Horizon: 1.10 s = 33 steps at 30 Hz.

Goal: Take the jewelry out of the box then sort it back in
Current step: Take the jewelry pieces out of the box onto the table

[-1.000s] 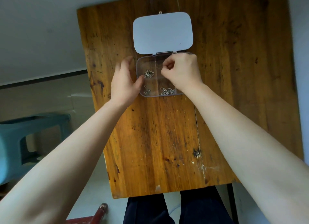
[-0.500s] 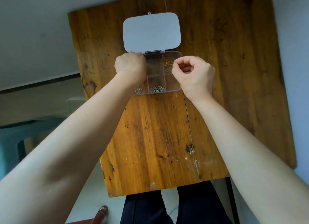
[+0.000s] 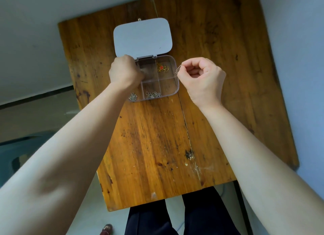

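Head view: looking down on both bare forearms.
Right hand (image 3: 201, 78): right of centre, fingers curled, thumb and forefinger pinched on a thin silvery chain (image 3: 177, 71) just beside the box's right wall.
Left hand (image 3: 125, 72): fisted, knuckles down in the box's upper-left part; whether it grips anything cannot be told.
Box (image 3: 176, 87): clear plastic, rounded corners, divided into compartments.
Lid (image 3: 142, 37): pale, matte, hinged open flat behind.
Jewelry: gold-and-red piece (image 3: 162, 67) upper-right compartment; silver tangle (image 3: 153, 94) lower-middle; silver charm (image 3: 132, 96) lower-left.
Table (image 3: 154, 138): glossy scuffed orange-brown planks.
Room: pale floor.
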Tool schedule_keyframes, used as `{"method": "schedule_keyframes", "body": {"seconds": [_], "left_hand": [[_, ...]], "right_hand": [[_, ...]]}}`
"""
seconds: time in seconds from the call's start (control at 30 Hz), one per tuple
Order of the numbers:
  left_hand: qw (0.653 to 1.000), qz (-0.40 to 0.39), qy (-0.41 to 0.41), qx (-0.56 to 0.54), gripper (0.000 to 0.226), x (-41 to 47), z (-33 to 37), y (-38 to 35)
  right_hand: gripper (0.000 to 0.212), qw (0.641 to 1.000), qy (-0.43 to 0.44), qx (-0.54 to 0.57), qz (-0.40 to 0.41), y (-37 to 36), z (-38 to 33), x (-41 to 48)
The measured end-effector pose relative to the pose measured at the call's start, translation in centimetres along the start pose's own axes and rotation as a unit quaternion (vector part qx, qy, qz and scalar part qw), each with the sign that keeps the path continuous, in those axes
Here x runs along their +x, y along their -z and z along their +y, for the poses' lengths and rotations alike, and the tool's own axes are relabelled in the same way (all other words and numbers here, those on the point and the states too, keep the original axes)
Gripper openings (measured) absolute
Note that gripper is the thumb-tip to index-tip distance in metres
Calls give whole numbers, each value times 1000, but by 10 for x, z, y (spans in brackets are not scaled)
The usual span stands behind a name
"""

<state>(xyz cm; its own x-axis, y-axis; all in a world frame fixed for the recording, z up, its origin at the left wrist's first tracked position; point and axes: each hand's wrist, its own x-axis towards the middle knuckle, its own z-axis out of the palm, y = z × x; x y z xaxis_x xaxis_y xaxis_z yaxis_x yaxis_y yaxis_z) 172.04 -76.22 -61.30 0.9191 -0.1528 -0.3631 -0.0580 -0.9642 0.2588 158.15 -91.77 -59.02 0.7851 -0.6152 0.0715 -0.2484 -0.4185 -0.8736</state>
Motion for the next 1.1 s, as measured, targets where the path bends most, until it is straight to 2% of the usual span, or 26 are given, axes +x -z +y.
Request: {"method": "schedule_keyframes", "body": {"seconds": [0.07, 0.17, 0.3, 0.4, 0.5, 0.57, 0.67, 0.77, 0.83, 0.93, 1.1], "left_hand": [[992, 57, -20, -114, 10, -17, 7, 4], [955, 99, -61, -273, 13, -50, 33, 9], [886, 63, -89, -451, 4, -92, 76, -3], [864, 8, -83, -496, 4, -117, 100, -31], [867, -53, -26, -495, 5, -132, 112, -69], [886, -83, 8, -456, 8, -141, 110, -97], [924, -93, 38, -368, 7, -153, 95, -127], [936, -102, 57, -332, 9, -159, 79, -138], [943, -109, 43, -312, 5, -159, 75, -138], [959, -103, -24, -262, 8, -156, 73, -133], [968, -56, -83, -231, 20, -149, 69, -107]], "right_hand": [[8, 1000, 7, 1, 16, 10, 0, 0], [8, 999, 9, -11, 41, 29, 3, 0], [8, 996, -5, -26, 82, 61, 17, -4], [5, 993, -23, -45, 103, 84, 33, -9], [7, 991, -52, -72, 102, 101, 55, -20], [9, 989, -83, -99, 77, 110, 75, -31], [8, 978, -140, -155, 22, 118, 106, -50], [13, 960, -204, -192, -17, 123, 131, -65], [21, 949, -238, -205, -39, 125, 140, -70], [32, 942, -256, -211, -53, 123, 140, -71], [45, 950, -212, -225, -45, 113, 118, -57]]}}
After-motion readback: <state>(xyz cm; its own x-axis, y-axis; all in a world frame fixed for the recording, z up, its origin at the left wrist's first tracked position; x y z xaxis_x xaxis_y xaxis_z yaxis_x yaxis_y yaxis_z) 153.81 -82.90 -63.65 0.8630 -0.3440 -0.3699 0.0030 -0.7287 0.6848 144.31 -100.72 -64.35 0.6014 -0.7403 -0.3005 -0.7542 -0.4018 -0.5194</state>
